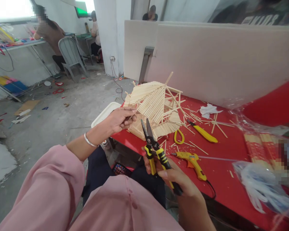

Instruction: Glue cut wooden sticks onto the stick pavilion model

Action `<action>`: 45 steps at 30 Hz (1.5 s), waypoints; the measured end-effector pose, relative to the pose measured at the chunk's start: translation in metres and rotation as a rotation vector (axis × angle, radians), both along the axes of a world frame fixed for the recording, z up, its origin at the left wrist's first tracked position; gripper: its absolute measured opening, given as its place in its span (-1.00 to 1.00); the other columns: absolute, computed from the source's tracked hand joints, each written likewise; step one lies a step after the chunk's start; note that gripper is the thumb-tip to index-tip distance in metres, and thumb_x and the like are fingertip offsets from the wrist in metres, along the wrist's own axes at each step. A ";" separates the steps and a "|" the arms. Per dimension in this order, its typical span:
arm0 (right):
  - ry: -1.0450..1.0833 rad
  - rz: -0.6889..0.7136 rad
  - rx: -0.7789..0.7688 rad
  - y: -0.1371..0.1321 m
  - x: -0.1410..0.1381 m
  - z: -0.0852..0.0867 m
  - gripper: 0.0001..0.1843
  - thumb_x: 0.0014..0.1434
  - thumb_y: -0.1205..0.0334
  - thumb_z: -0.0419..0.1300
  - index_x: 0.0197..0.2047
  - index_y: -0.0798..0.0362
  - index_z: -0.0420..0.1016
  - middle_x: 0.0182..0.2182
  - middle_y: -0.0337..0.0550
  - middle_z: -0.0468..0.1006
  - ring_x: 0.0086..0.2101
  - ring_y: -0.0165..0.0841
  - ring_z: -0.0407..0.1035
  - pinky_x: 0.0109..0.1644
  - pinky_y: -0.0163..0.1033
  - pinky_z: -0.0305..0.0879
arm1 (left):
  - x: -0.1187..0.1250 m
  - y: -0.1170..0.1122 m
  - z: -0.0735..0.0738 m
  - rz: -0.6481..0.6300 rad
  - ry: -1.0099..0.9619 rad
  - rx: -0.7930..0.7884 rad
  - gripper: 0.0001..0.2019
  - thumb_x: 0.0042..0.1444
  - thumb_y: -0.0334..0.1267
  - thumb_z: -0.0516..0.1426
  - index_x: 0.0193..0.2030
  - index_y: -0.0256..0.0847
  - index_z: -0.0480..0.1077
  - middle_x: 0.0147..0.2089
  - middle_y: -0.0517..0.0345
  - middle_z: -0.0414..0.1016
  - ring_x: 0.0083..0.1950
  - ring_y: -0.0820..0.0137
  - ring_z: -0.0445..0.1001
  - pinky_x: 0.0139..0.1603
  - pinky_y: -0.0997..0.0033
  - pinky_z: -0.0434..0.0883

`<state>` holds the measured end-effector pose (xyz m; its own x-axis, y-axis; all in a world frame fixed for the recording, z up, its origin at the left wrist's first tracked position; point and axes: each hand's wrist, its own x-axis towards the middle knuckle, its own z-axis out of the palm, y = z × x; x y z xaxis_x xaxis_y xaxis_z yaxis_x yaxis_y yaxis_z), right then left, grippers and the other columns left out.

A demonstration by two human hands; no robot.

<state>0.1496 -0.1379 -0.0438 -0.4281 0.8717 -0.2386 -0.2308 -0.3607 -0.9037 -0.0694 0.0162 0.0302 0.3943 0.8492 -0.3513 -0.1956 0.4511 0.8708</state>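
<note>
A model house (156, 107) built of thin wooden sticks stands at the near left corner of the red table (221, 166). My left hand (120, 119) is closed in a pinch on a thin wooden stick (133, 114) right beside the model's left wall. My right hand (173, 178) grips the yellow-and-black handles of a pair of snips (152, 141); the blades point up, slightly apart, just in front of the model.
On the table lie a yellow glue gun (192, 160), a yellow utility knife (203, 132), a yellow-handled tool (179, 137), loose sticks, crumpled paper (208, 110) and plastic bags (262, 189). A white board (219, 57) backs the table. People sit at benches far left, near a grey chair (71, 56).
</note>
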 end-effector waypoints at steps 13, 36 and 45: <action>-0.010 -0.064 -0.004 -0.004 -0.007 0.011 -0.54 -0.07 0.01 0.28 -0.05 -0.08 0.57 -0.15 -0.07 0.54 -0.22 -0.20 0.36 -0.11 -0.07 0.32 | 0.000 0.000 -0.001 -0.008 0.020 0.020 -0.81 0.21 -0.46 0.17 -0.44 -0.30 0.33 -0.53 0.22 0.39 -0.72 0.72 0.03 -0.73 0.67 -0.10; -0.292 -0.032 0.080 0.003 -0.005 0.002 -0.38 -0.04 -0.08 0.32 0.09 -0.05 0.51 -0.10 -0.05 0.56 -0.11 -0.13 0.42 0.03 -0.01 0.40 | -0.006 -0.014 -0.006 0.148 0.050 0.214 -0.86 0.23 -0.42 0.18 -0.36 -0.35 0.50 -0.56 0.23 0.40 -0.71 0.70 0.06 -0.70 0.61 -0.06; -0.654 -0.122 0.558 0.011 -0.028 0.009 -0.17 0.04 0.16 0.23 0.40 -0.05 0.22 0.31 0.02 0.34 0.30 0.00 0.20 0.40 0.16 0.09 | -0.019 -0.068 -0.005 0.066 0.234 0.485 -0.78 0.16 -0.32 0.24 -0.51 -0.26 0.44 -0.58 0.27 0.33 -0.59 0.61 0.14 -0.58 0.57 0.07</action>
<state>0.1216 -0.1266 -0.0346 -0.2499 0.9656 0.0723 0.3884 0.1684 -0.9060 -0.0880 -0.0522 0.0256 0.2931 0.9560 0.0149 0.0139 -0.0199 0.9997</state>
